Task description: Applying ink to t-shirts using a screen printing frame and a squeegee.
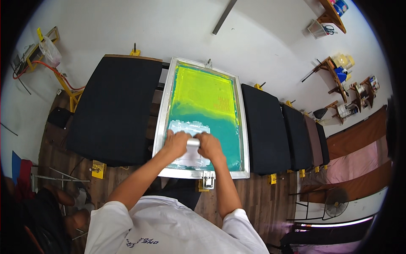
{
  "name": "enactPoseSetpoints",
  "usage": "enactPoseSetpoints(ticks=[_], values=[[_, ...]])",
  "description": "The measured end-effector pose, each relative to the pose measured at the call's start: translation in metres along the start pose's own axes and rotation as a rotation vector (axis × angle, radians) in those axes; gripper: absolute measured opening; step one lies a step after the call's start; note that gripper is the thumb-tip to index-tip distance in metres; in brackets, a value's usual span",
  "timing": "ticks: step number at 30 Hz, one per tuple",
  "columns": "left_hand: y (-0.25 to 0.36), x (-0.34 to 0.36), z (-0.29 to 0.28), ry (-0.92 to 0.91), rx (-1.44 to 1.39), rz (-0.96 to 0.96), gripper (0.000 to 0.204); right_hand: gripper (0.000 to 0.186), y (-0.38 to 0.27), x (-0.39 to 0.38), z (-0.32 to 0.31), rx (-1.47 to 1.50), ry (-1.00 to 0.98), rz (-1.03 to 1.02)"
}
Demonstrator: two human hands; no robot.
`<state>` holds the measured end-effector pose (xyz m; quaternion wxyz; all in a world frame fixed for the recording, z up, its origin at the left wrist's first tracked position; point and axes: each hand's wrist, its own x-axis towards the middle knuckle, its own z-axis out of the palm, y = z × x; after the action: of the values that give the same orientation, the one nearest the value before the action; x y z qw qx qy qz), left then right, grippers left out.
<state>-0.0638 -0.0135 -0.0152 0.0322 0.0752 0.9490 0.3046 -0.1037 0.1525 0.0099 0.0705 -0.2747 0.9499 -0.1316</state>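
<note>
Both hands are closed on one tool. The left hand [175, 145] grips the left end of a white handle [193, 142], and the right hand [210, 148] grips its right end; the middle of the handle shows between them. Blur and the fingers cover the lower part of the tool, so its blade cannot be made out.

The handle sits over a patch of white paint [186, 125], which extends to the far and near sides of the hands. The patch lies in the near left part of a printing screen [222, 137], teal at the near end and yellow-green at the far end. Faint orange lettering [222, 103] marks the yellow-green area, far and right of the hands.

A silver frame [245, 148] surrounds the screen. A metal clamp [208, 181] is fitted at its near edge. Dark printed lettering [141, 242] is on the front of the wearer's white shirt [182, 224].

One large black board [116, 110] stands left of the frame; further dark boards [266, 131] stand in a row to the right. Wall shelves [333, 76] are at far right, and a fan [336, 202] at near right.
</note>
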Motion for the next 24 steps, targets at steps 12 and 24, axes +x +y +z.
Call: enactPoseSetpoints(ticks=[12, 24], values=[[0.015, -0.063, 0.005, -0.137, -0.011, 0.030, 0.050, 0.041, -0.024, -0.059, 0.005, 0.054, -0.086, 0.035], [-0.021, 0.009, -0.021, -0.071, 0.143, 0.019, 0.036, 0.033, -0.009, 0.035, 0.008, 0.053, -0.139, 0.045]])
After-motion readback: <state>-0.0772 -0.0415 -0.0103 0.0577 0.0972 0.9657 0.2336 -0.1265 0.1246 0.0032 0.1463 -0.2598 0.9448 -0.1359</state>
